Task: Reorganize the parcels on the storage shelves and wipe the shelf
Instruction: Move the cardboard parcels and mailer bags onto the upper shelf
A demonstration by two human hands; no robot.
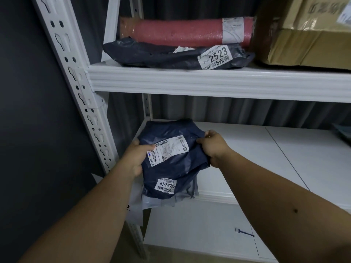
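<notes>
Left hand (135, 158) and right hand (212, 147) (fingers curled) gripping dark parcel (171, 168)

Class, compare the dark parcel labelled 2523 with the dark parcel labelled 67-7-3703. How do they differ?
The 2523 parcel lies flat on the upper shelf under a pink roll. The 67-7-3703 parcel is gripped by the left hand and right hand at the lower shelf. Both are dark bags with white labels.

We are in a parcel storage room or pickup point: white slotted-steel shelving (209, 80) fills the frame, and its upper shelf carries a dark mailer bag (171, 56) with a numbered pickup sticker (215, 56), a pink wrapped roll (182, 32) and, upper right, a taped cardboard box (307, 35).
</notes>
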